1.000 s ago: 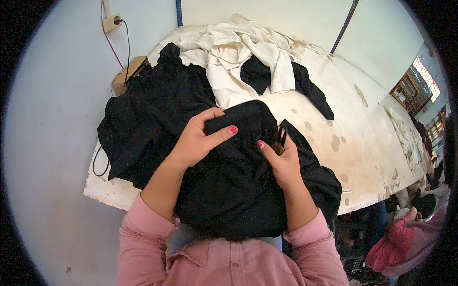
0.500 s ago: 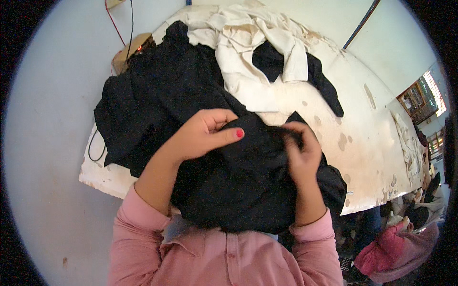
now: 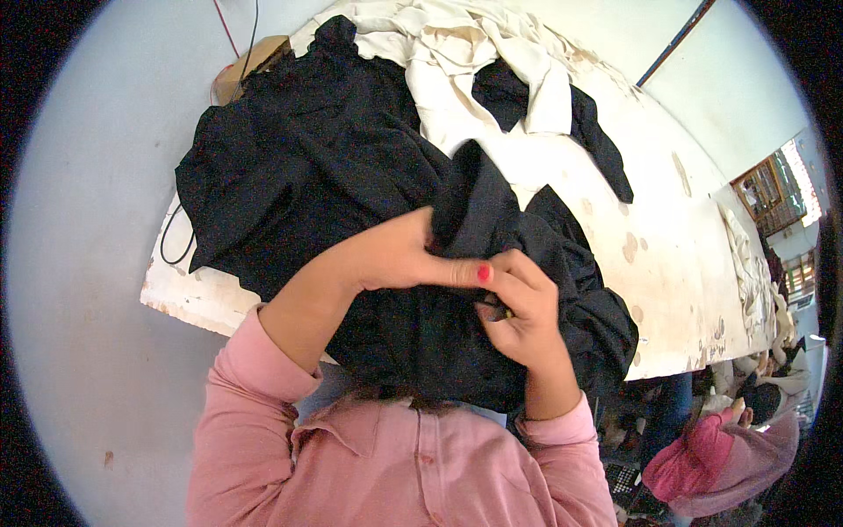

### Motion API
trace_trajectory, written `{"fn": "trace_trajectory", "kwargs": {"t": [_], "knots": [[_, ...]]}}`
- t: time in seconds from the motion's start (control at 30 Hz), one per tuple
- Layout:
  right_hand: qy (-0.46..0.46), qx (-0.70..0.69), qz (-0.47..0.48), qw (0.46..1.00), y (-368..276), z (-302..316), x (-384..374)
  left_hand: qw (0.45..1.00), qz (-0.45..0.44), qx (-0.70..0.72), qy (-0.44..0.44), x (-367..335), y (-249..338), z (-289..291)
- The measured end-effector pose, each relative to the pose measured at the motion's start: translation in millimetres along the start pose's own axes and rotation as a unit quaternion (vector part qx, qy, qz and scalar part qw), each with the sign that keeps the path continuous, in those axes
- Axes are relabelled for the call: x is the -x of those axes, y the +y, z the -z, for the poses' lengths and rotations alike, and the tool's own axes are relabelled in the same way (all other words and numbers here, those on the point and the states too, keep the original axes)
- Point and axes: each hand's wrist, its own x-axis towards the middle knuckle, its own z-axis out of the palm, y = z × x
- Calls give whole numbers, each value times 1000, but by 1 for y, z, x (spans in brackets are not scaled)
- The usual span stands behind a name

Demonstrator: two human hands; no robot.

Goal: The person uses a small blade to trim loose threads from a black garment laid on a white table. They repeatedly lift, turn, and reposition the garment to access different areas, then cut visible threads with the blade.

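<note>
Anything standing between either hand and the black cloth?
Nothing visible blocks the left hand, which grips the black cloth directly. The right hand is over it too; a small item partly shows at its fingers, perhaps between, too hidden to identify.

To the right of my right hand point(image 3: 524, 307), beyond the black cloth point(image 3: 307, 167), the pale table point(image 3: 659, 263) is offering room where a hand could be passing. Just ahead of my left hand point(image 3: 399, 255), a fold of this cloth is standing in the way, and farther back the cream garments point(image 3: 448, 66) and a black sleeve point(image 3: 601, 145) are blocking part of the table.
</note>
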Motion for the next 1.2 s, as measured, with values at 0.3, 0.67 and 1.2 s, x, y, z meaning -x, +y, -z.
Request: {"fn": "trace_trajectory", "kwargs": {"t": [0.3, 0.67, 1.2], "knots": [[158, 20, -134, 978, 0, -14, 5, 969, 96, -140, 178, -6, -10, 0], [166, -210, -340, 902, 9, -15, 9, 995, 50, -66, 62, -9, -23, 5], [164, -309, -381, 856, 4, -12, 7, 989, 37, -138, 32, -11, -42, 17]]}}
